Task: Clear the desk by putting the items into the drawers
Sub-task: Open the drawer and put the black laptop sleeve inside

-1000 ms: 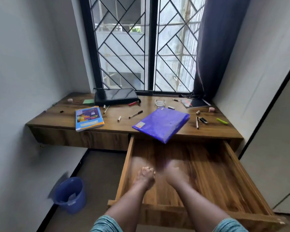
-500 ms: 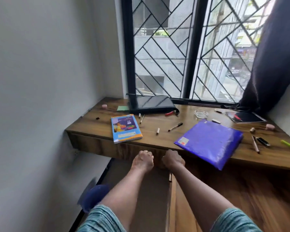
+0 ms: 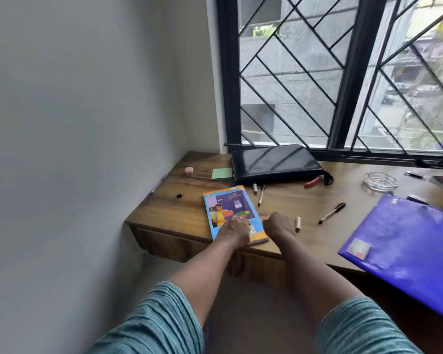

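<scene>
wood tabletop (image 3: 177,213), and the left hand (image 3: 234,229) lay on the blue-and-orange notebook (image 3: 230,208) at the near edge, fingers (image 3: 242,222) on its cover. gripping or just pressing? couldn't tell. right hand (image 3: 276,224) hung just right of it, curled into an empty fist. purple folder (image 3: 407,249) overhung the near edge, over to the right.

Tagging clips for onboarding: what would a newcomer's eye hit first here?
The bright purple folder at right, overhanging the front edge of the desk. Then the two bare arms reaching in: the left hand rests on the colourful notebook near the front edge, the right hand is a fist beside it. Behind, a glossy black case lies under the barred window.
</scene>
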Motion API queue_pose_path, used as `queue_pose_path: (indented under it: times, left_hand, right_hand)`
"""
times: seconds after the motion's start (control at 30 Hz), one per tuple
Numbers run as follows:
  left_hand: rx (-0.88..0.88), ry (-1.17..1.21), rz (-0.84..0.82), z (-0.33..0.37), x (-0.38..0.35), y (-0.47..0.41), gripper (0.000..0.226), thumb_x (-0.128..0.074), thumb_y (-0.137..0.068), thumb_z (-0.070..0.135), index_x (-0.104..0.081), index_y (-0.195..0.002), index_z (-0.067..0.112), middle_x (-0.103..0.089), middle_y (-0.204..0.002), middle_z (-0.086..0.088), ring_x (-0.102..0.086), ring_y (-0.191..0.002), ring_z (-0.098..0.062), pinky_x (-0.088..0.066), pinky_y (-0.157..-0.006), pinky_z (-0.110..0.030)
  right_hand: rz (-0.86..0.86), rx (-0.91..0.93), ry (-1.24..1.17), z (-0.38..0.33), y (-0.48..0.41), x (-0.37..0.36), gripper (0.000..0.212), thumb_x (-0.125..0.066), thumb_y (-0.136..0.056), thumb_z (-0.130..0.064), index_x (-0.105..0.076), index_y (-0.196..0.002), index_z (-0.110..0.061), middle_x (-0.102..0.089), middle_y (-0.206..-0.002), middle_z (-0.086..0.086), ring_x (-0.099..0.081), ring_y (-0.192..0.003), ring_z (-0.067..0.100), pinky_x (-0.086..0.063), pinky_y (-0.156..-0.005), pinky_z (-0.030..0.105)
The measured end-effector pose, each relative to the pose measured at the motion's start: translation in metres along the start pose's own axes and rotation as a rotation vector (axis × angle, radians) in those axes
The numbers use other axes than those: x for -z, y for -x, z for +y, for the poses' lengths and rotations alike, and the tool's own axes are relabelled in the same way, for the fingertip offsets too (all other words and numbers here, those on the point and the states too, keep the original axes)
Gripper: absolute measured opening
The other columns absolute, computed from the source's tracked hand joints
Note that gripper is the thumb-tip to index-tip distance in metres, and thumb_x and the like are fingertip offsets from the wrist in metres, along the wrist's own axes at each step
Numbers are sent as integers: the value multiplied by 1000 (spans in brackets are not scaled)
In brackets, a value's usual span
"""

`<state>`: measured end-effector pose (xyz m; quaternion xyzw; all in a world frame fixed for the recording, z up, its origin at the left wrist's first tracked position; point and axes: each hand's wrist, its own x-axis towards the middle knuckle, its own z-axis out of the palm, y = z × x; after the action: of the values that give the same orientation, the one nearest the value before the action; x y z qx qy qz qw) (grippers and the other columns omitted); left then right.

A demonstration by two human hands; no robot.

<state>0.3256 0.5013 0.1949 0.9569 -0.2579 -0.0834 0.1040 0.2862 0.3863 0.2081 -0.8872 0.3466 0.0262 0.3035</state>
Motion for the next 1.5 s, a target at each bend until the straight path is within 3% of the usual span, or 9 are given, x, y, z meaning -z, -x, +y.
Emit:
queue_pose_path:
  times: [0.27,0.5,0.7,0.9,1.2,1.37,1.43,1.5]
  left_hand:
    - [15,125,64,-46,34,-95,35,-35,-99,15,-55,-124,2,-56,-130,-20,-51,-121,-33,-41,-100,-37]
    - [75,169,68,-65,56,-194,37,-35,-99,10,-54,-127,-3,-52,-134,-23,-47,-125,-35,-36,-101,-35]
    - [202,289,47,-78,77,-299,36,-38,-97,13,-54,-124,-2,-53,-134,-24,-51,-123,-37,-41,-96,-36]
    - [334,404,-116,-79,60,-375,37,-36,-96,6,-53,-126,-9,-53,-134,-25,-51,-125,-34,-41,-102,-33]
    - [520,584,-114,-79,42,-451,38,-39,-94,8,-55,-125,-8,-56,-130,-25,-54,-120,-36,-44,-100,-38]
    - [622,835,-68,-76,33,-475,42,-38,-91,7,-51,-127,-11,-52,-133,-27,-52,-121,-38,-42,-103,-42]
    - [645,955,-77,-80,31,-484,44,-38,-94,8,-46,-133,-10,-47,-140,-24,-46,-128,-35,-38,-107,-39]
    - [666,1007,-64,-83,30,-487,42,-40,-96,8,-45,-135,-5,-47,-142,-15,-44,-131,-29,-37,-101,-30]
  right_hand:
    - [61,-41,-59,-46,-74,4,35,-46,-92,-17,-58,-122,-4,-54,-132,18,-54,-119,34,-45,-93,34]
    - [157,-113,-66,-44,-147,13,36,-49,-92,-22,-60,-120,-4,-56,-130,19,-54,-120,34,-46,-94,34]
    - [272,-163,-78,-41,-232,38,31,-55,-90,-23,-62,-111,-1,-61,-119,21,-56,-113,37,-46,-89,36]
    - [236,-230,15,-40,-314,66,43,-55,-91,-30,-57,-121,0,-55,-127,24,-52,-120,36,-42,-97,36]
    - [140,-339,44,-11,-415,101,65,-62,-85,-44,-47,-133,-2,-43,-138,24,-41,-128,38,-37,-105,40]
    - [38,-327,-11,8,-450,112,67,-73,-71,-56,-57,-112,-5,-60,-122,19,-53,-117,36,-44,-99,40]
    - [9,-293,-55,12,-457,114,56,-74,-70,-57,-62,-91,-6,-66,-112,17,-59,-107,33,-46,-87,31]
    - [0,-274,-97,15,-462,115,51,-75,-69,-55,-59,-76,-7,-68,-105,16,-62,-98,30,-44,-78,29]
